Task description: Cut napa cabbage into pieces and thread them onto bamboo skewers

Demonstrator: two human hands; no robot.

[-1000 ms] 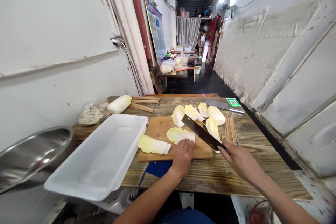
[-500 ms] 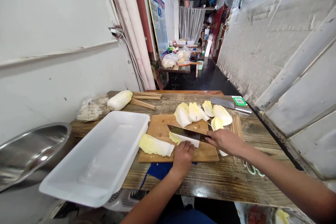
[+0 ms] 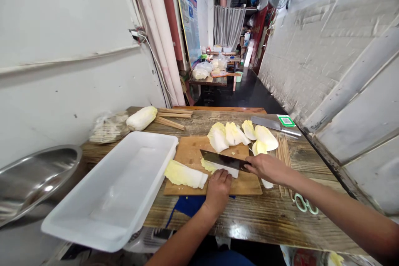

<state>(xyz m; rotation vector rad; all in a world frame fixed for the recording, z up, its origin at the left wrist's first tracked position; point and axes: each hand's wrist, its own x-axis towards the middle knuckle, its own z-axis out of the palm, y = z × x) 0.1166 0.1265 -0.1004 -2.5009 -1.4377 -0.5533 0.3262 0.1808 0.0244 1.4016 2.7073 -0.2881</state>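
My right hand (image 3: pixel 264 167) is wrapped round the handle of a knife (image 3: pixel 220 158). Its blade lies along the far edge of a napa cabbage leaf (image 3: pixel 231 171) on the wooden cutting board (image 3: pixel 190 146). With fingers bent and together, my left hand (image 3: pixel 219 189) presses that leaf down from the near side and hides part of it. Left of it, another cabbage leaf piece (image 3: pixel 186 176) lies across the board. Along the board's far edge rest more leaves (image 3: pixel 218 136), and a few others (image 3: pixel 265 138) lie at the right beyond its corner.
A white plastic tub (image 3: pixel 115 191) stands left of the board, beside a steel bowl (image 3: pixel 40 178). Behind are a whole cabbage (image 3: pixel 141 119) and wooden sticks (image 3: pixel 170 123). At the right lie a second knife (image 3: pixel 266 123), thin skewers (image 3: pixel 283 153) and scissors (image 3: pixel 305 204).
The view has shifted slightly. Both hands, the knife and the leaf under it keep almost the same positions on the board.
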